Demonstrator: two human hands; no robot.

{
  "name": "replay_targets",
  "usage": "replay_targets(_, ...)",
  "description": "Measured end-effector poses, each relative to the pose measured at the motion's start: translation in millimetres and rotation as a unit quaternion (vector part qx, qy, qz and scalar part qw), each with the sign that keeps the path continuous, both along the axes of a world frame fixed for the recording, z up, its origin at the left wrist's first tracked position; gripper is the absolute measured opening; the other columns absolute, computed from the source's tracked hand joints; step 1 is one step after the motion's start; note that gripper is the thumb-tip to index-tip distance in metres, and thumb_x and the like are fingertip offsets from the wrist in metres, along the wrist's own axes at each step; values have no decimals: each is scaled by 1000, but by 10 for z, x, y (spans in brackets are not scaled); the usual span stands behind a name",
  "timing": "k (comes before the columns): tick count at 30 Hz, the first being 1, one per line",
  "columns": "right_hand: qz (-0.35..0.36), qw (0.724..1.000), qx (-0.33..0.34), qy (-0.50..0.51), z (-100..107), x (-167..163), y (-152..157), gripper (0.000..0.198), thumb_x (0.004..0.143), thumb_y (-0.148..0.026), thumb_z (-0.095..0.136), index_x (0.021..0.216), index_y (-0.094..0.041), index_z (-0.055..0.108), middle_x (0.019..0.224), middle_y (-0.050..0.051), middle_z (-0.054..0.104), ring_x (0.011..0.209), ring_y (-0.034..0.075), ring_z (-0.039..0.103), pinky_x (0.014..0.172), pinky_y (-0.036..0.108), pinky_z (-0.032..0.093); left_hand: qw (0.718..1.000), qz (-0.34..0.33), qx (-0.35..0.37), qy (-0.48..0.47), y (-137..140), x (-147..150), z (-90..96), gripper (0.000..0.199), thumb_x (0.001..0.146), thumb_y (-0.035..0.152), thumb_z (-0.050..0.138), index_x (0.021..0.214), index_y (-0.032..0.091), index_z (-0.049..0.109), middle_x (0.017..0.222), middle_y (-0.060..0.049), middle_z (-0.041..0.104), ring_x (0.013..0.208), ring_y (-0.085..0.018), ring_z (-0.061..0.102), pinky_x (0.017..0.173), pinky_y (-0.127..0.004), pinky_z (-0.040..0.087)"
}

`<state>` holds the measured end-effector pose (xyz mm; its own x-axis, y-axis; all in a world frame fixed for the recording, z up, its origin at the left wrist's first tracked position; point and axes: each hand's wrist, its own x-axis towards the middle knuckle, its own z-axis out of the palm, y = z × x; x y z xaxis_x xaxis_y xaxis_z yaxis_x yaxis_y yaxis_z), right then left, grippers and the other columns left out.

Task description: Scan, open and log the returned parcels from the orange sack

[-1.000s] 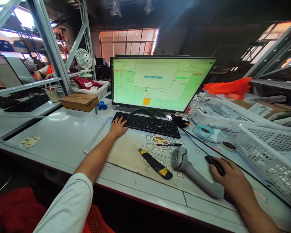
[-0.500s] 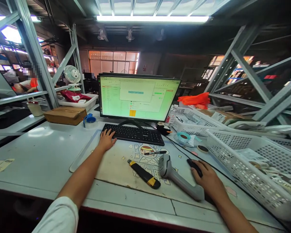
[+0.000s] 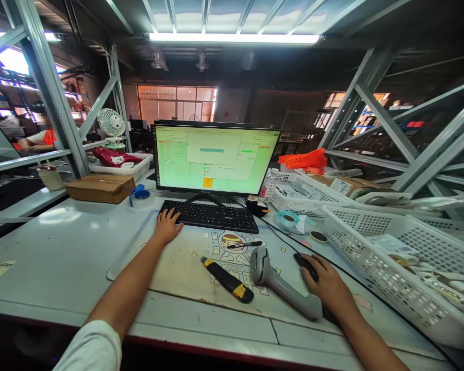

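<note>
My left hand (image 3: 167, 226) rests with fingers spread on the left end of a black keyboard (image 3: 216, 216). My right hand (image 3: 327, 281) is wrapped over a black computer mouse (image 3: 306, 267) on the desk mat (image 3: 170, 268). Just left of that hand lies a grey barcode scanner (image 3: 282, 286), its head pointing away from me. A black and yellow utility knife (image 3: 227, 280) lies beside the scanner, and a black marker pen (image 3: 245, 245) is farther back. Behind the keyboard stands a lit monitor (image 3: 216, 159) showing a highlighted number in a pale box.
White plastic baskets (image 3: 386, 268) line the right side. A cardboard box (image 3: 100, 188) and a blue tape dispenser (image 3: 141, 195) sit at the left rear. A teal tape roll (image 3: 288, 219) lies near the cable. Metal rack posts flank the desk; a person (image 3: 40, 136) sits far left.
The view has shifted slightly, so things appear a little farther left. Both hands keep their places, the left on the keyboard and the right on the mouse.
</note>
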<state>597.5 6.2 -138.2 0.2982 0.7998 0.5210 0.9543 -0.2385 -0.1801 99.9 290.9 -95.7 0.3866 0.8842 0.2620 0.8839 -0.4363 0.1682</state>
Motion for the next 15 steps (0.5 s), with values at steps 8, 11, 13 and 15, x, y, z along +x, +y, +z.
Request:
replay_targets(8,2,1000,11,-1,-24,1,0,58,101,-57,37,132,-21,71,139,15,63,125,34,64,104,52,58,1000,0,-5,-1,-17,-6,23,61,106,52,49,162,26,50,173,-10,37,159,-40,30,130,-60,25)
replay_targets(11,2,1000,13,-2,-30,5,4,57,101,-55,38,132,-22,71,137,15,64,124,34,64,105,52,58,1000,2,-2,1,-21,-6,24,61,106,52,48,162,26,50,173,-10,37,159,-40,30,130,-59,26)
replay_targets(13,3,1000,16,-3,-36,17,10,56,101,-55,39,131,-21,71,136,16,64,124,34,64,105,53,57,1000,3,-2,2,-19,-6,22,61,106,52,48,162,26,50,173,-10,37,159,-40,30,131,-58,25)
replay_targets(15,5,1000,19,-2,-45,30,15,56,101,-55,39,131,-21,71,136,16,64,125,34,64,106,53,57,1000,3,-4,2,-13,-5,15,61,107,52,48,162,26,50,173,-10,37,159,-40,30,130,-59,25)
